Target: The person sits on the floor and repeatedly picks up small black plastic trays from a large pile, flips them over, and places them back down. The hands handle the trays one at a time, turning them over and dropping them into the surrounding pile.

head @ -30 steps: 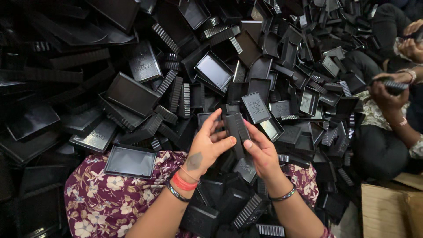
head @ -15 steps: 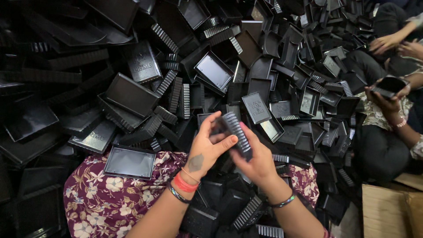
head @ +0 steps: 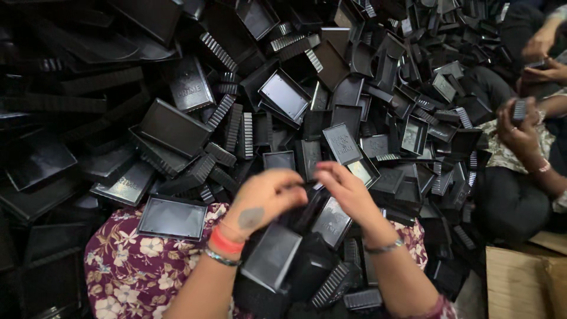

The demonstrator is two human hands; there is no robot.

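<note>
My left hand [head: 263, 198] and my right hand [head: 345, 192] meet over my lap, fingertips together and motion-blurred. Both pinch a small black plastic piece [head: 302, 207], which the fingers mostly hide. Just below the hands lie a black rectangular lid [head: 332, 221] and a black box part [head: 271, 257]. A red band and a metal bangle circle my left wrist, and a thin bracelet my right. A flat black tray [head: 172, 217] rests on my floral-clothed knee [head: 130, 269].
A deep heap of black plastic trays, lids and ribbed pieces [head: 283, 94] fills the floor ahead. At the right sits another person whose hand [head: 520, 127] holds a small ribbed piece. A cardboard box [head: 520, 277] stands at the lower right.
The ribbed black piece, held upright and plainly seen before, has come down with both hands toward my lap. The fingers now cover most of it. The person at the right shifted their hands.
</note>
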